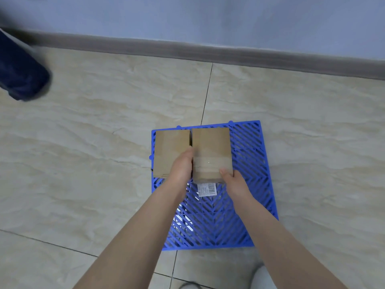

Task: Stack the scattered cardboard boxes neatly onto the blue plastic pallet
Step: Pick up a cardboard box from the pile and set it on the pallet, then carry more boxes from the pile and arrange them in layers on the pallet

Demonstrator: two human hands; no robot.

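As right hand [233, 182] grips box [210, 147], barcode label [207, 189] illegible

Soft, even, cool light; shadows are faint. Tape [210, 161] on the right cardboard box [210, 142] glints. At ten o'clock a dark blue shape [20, 67] is blurred; at twelve the skirting [208, 51] bows.

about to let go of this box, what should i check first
1. Both grips on right box: ok, left grip on its left side, right grip at its near right corner.
2. Right box over pallet: ok.
3. Snug against left box: not ok, left grip sits between them.
4. Resting flat on pallet: cannot tell.
5. Label tucked away: not ok, it sticks out at the near side.
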